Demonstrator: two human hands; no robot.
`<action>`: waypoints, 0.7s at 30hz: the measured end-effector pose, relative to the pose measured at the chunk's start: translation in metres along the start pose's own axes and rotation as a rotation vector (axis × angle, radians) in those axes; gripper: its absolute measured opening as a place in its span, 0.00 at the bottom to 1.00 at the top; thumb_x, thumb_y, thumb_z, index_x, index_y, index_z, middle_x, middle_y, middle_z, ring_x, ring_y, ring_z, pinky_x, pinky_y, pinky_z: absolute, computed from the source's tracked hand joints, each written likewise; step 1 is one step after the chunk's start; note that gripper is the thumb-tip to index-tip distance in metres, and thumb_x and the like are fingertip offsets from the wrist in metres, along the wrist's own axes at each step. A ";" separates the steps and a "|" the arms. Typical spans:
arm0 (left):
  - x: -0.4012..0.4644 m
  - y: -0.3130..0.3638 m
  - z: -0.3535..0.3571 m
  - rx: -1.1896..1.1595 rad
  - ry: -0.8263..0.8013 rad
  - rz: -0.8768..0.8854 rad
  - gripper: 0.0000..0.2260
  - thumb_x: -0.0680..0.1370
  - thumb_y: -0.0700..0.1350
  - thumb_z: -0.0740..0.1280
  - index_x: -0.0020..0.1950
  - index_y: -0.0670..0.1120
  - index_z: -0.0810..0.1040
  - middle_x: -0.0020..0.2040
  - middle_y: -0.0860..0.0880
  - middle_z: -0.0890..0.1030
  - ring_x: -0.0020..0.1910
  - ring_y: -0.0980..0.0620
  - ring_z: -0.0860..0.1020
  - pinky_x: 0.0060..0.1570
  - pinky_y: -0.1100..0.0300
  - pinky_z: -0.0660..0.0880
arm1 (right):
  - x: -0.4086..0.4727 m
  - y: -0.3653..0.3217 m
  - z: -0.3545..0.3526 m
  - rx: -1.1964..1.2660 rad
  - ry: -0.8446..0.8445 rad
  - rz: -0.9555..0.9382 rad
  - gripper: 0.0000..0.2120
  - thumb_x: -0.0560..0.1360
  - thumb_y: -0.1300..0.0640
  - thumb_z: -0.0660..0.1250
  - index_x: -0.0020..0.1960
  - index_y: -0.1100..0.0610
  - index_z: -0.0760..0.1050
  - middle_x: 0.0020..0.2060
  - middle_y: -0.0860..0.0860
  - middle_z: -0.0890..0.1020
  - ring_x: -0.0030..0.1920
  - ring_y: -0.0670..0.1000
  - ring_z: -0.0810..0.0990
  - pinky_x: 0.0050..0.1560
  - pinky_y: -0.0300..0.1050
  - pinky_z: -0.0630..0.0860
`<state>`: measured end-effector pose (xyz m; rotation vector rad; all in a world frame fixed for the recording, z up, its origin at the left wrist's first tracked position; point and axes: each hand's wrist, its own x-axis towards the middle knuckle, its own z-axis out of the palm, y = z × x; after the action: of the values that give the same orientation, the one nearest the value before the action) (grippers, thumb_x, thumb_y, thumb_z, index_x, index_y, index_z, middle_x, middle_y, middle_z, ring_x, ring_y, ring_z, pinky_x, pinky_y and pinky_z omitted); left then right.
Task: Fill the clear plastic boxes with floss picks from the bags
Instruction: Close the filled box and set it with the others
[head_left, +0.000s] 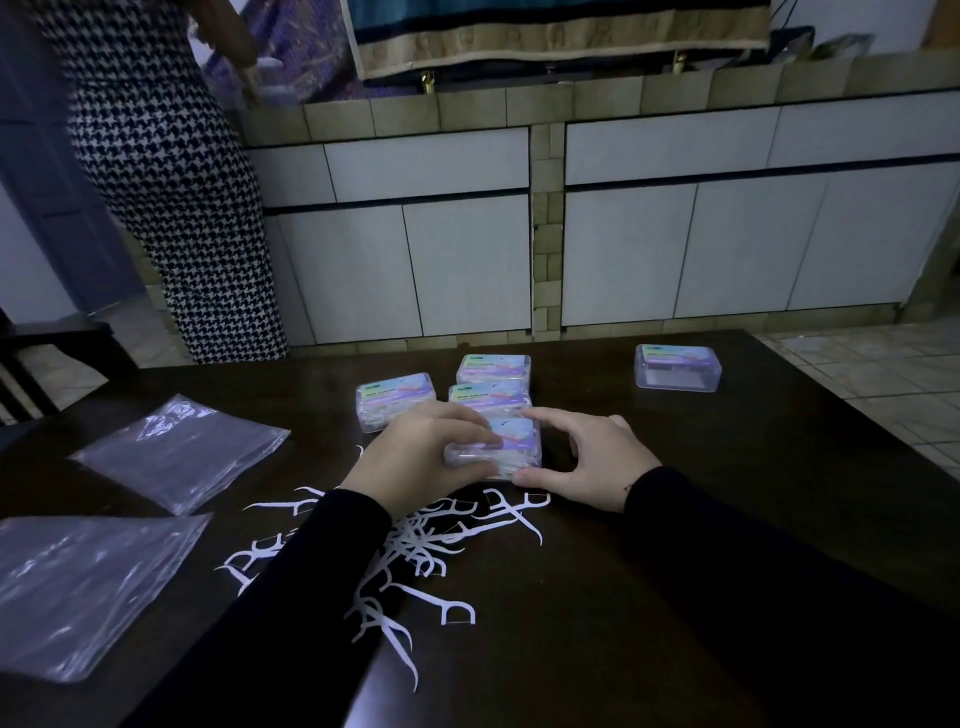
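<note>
A clear plastic box with a colourful label, full of white floss picks, sits mid-table. My left hand grips its left side, fingers curled over the lid. My right hand holds its right end between forefinger and thumb. Three more filled boxes stand just behind it: one at the left, one in the middle, one at the back. Loose white floss picks lie scattered on the table in front of me, partly under my left forearm. Two flat clear bags lie at the left.
Another labelled box, which looks empty, stands apart at the far right of the dark wooden table. A person in a houndstooth garment stands beyond the table's far left corner. White cabinets line the wall behind.
</note>
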<state>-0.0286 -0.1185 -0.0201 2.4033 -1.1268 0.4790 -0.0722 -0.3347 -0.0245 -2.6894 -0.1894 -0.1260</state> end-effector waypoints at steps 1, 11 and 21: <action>0.000 -0.001 0.002 0.016 0.013 0.017 0.12 0.71 0.53 0.73 0.53 0.54 0.84 0.52 0.55 0.81 0.52 0.56 0.77 0.51 0.53 0.78 | 0.001 0.001 -0.001 0.006 -0.005 0.000 0.37 0.71 0.34 0.67 0.75 0.41 0.58 0.70 0.45 0.70 0.62 0.48 0.70 0.65 0.47 0.64; 0.007 -0.008 0.011 0.079 -0.028 -0.035 0.10 0.73 0.55 0.70 0.53 0.54 0.83 0.56 0.58 0.78 0.53 0.56 0.74 0.51 0.53 0.76 | 0.014 0.009 0.002 0.029 0.004 -0.011 0.36 0.71 0.35 0.67 0.75 0.42 0.58 0.71 0.45 0.70 0.65 0.49 0.70 0.68 0.49 0.61; 0.020 0.008 0.005 0.113 -0.057 -0.084 0.12 0.74 0.60 0.67 0.52 0.56 0.80 0.52 0.59 0.77 0.48 0.61 0.72 0.49 0.62 0.73 | 0.009 0.025 -0.004 -0.034 0.089 -0.023 0.38 0.70 0.33 0.67 0.75 0.42 0.58 0.67 0.43 0.72 0.66 0.47 0.68 0.67 0.49 0.63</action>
<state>-0.0222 -0.1386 -0.0126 2.5656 -1.0430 0.4600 -0.0597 -0.3579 -0.0304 -2.7096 -0.1921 -0.2573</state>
